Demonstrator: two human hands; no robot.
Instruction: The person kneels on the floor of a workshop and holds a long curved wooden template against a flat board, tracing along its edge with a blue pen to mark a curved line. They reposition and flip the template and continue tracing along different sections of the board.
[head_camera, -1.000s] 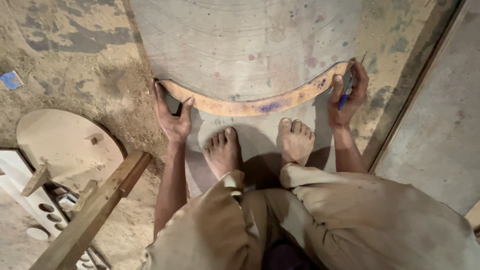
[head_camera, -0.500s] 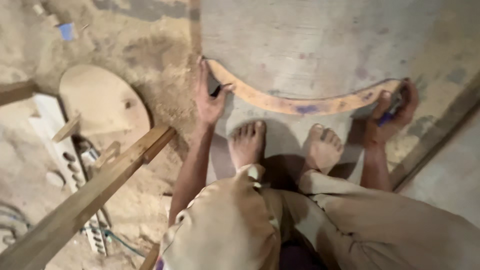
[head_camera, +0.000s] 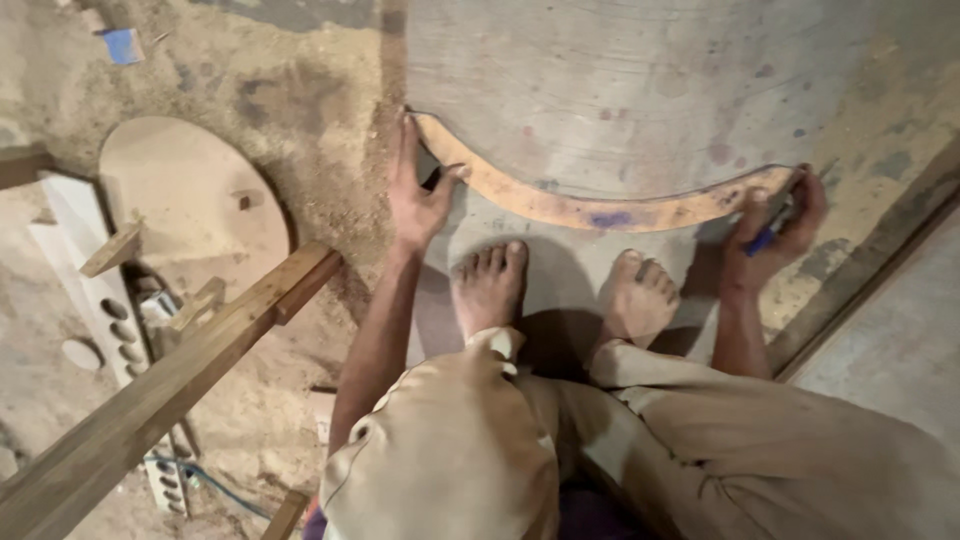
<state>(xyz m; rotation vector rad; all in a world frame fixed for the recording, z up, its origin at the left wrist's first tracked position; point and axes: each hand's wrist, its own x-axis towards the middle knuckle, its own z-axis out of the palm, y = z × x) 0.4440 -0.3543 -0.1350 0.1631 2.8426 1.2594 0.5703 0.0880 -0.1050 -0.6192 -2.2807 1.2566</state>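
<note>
A curved, yellowish wooden strip (head_camera: 590, 208) lies on a large grey board (head_camera: 640, 80) on the floor. My left hand (head_camera: 418, 195) presses flat on the strip's left end, fingers spread. My right hand (head_camera: 775, 225) rests on the strip's right end and grips a blue pen (head_camera: 765, 238). Both of my bare feet (head_camera: 560, 290) stand on the board just below the strip, and my knees in tan trousers fill the bottom of the view.
A brown wooden beam (head_camera: 170, 390) runs diagonally at the lower left. A round wooden disc (head_camera: 190, 205) lies on the sawdust-covered floor, next to a white strip with round holes (head_camera: 105, 310). A dark wooden edge (head_camera: 870, 270) borders the board at right.
The view has shifted, so the strip and hands now sit more to the right and higher in frame. Both hands stay on the ends of the strip.
</note>
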